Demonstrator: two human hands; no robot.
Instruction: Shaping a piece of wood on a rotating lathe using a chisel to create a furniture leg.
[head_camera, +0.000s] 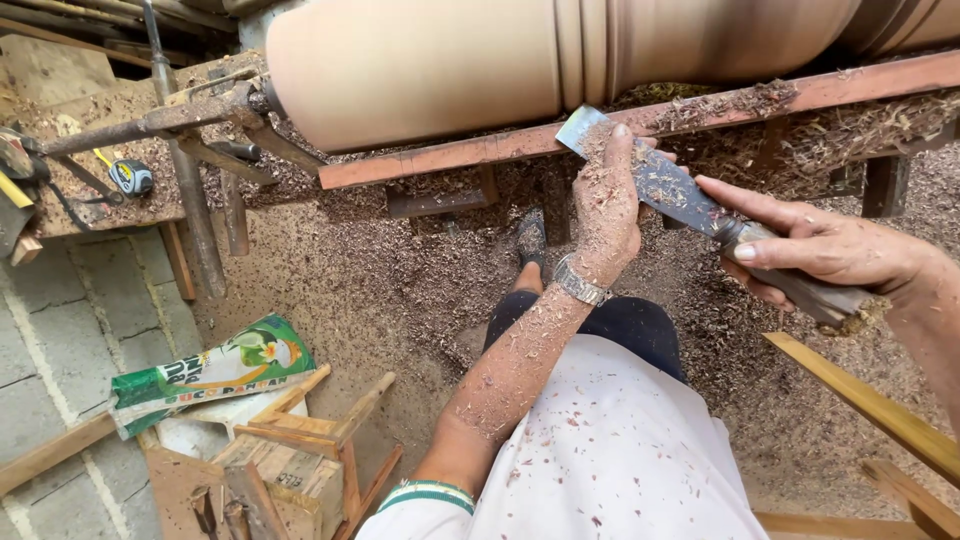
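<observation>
Underfoot, shavings (400, 290) cover the floor, with wood scraps (290, 440) and a green packet (205, 372) at the near left beside grey paving. Nearer the lathe, the right hand (830, 250) is closed around the chisel (690, 200) handle, while the left hand (607, 205), dusted with shavings, curls over the blade. Its tip rests on the red rail (450, 158), just below the pale log (420, 65); a tape measure (130, 176) lies far left.

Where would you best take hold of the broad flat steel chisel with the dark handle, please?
Grip the broad flat steel chisel by its dark handle, coming from the right, where the right hand wraps it. The handle is rounded and points away from the edge; the left hand steadies the flat blade near the long reddish tool rest.
</observation>
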